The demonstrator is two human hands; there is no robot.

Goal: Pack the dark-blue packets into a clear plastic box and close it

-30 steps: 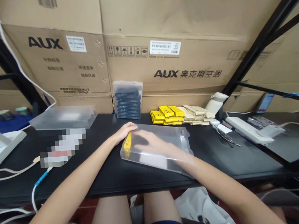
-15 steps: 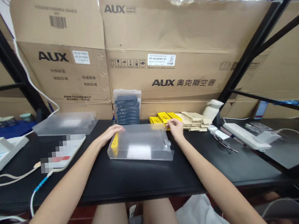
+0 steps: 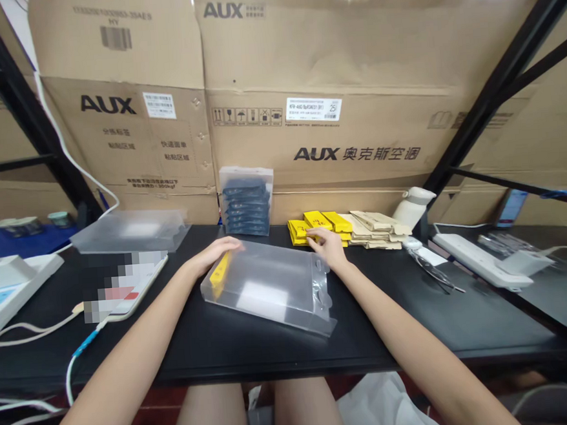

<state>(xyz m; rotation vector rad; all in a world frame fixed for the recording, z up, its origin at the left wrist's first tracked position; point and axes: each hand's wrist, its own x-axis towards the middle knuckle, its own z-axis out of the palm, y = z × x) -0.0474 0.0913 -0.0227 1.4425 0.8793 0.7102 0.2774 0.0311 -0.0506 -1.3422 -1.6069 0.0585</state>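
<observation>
A clear plastic box (image 3: 269, 288) lies on the black table (image 3: 224, 339) in front of me, with one yellow packet (image 3: 220, 272) inside at its left end. My left hand (image 3: 213, 255) rests on the box's left end, fingers curled over its top edge. My right hand (image 3: 325, 247) reaches past the box's right end to a pile of yellow packets (image 3: 316, 226); its fingertips touch the nearest packet, and I cannot see whether they grip it.
Tan packets (image 3: 374, 227) lie right of the yellow ones. A clear box of dark packets (image 3: 246, 199) stands against cardboard cartons (image 3: 314, 94). An empty clear box (image 3: 129, 231), a phone (image 3: 124, 288) with cable, a power strip (image 3: 481, 260) and a white dispenser (image 3: 412, 205) share the table.
My right hand came out of the clear box and moved back right to the yellow packet pile. The box's right end swung toward me. My left hand stayed on the left end.
</observation>
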